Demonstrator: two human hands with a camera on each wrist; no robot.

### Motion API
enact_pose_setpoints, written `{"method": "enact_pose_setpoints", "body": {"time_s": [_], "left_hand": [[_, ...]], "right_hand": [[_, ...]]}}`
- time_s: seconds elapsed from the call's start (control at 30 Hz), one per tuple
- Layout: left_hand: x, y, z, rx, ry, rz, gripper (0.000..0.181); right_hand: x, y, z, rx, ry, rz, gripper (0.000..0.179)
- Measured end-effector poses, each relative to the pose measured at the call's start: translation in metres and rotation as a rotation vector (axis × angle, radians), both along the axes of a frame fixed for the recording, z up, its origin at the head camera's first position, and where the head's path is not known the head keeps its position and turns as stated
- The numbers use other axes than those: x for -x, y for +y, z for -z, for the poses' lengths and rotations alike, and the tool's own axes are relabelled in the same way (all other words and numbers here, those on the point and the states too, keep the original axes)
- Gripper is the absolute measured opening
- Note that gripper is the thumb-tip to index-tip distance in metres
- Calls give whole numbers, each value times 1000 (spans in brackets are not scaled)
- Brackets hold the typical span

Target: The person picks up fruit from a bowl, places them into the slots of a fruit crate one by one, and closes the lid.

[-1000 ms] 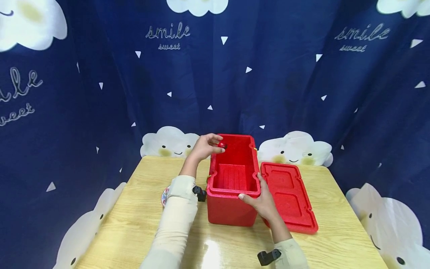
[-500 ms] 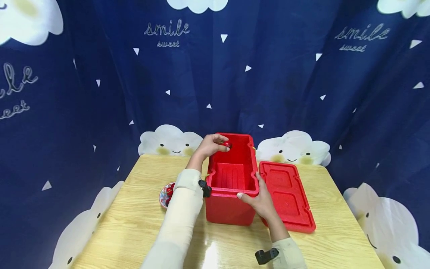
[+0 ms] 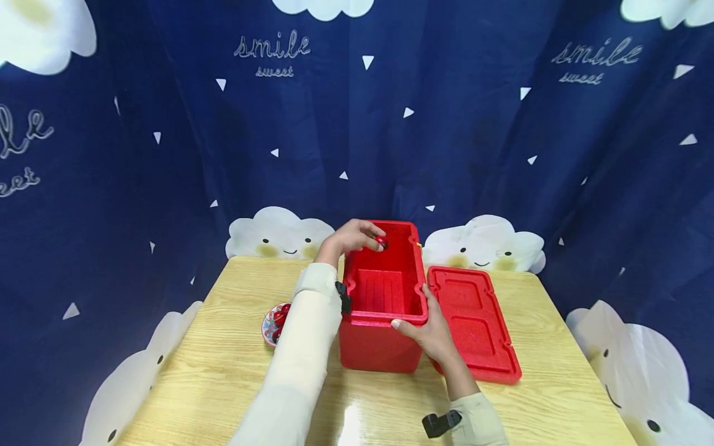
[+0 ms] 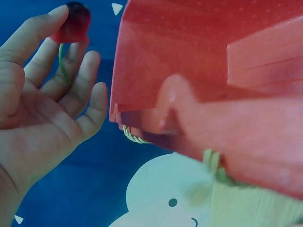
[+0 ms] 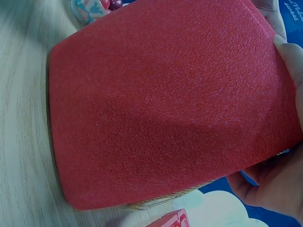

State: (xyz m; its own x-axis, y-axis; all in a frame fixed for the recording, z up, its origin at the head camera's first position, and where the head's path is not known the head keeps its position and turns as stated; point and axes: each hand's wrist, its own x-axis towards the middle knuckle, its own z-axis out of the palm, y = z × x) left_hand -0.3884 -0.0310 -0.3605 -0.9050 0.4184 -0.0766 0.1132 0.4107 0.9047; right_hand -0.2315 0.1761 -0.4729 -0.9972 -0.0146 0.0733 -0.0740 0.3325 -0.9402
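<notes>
My left hand pinches a dark red cherry between thumb and fingers, over the far part of the opening of a red foam box. In the left wrist view, a thin green stem hangs from the cherry, and the other fingers are spread loosely. My right hand grips the box's near right corner, thumb on the front rim and fingers along the right side. The right wrist view is mostly filled by the box's rough front wall. The box's visible floor holds nothing.
A patterned bowl with several cherries stands left of the box, partly hidden by my left sleeve. The red lid lies on the wooden table at the right. Rope handles hang on the box's sides. A blue curtain backs the table.
My left hand has moved slightly right with the cherry, further over the box opening. More of the bowl shows from behind the sleeve. My right hand keeps its grip on the corner.
</notes>
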Motion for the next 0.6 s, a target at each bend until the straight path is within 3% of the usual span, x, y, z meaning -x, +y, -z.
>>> {"method": "enact_pose_setpoints", "body": {"time_s": [0.2, 0.37, 0.5, 0.6], "left_hand": [[3, 5, -7, 50, -66, 35, 33], [2, 17, -13, 26, -98, 62, 34], [1, 24, -12, 22, -133, 112, 35], [1, 27, -8, 69, -148, 154, 35]], "right_hand": [[-1, 1, 1, 2, 5, -10, 109], [-1, 1, -1, 6, 17, -16, 108], [0, 1, -2, 1, 27, -18, 107], [0, 1, 0, -4, 23, -17, 107]]}}
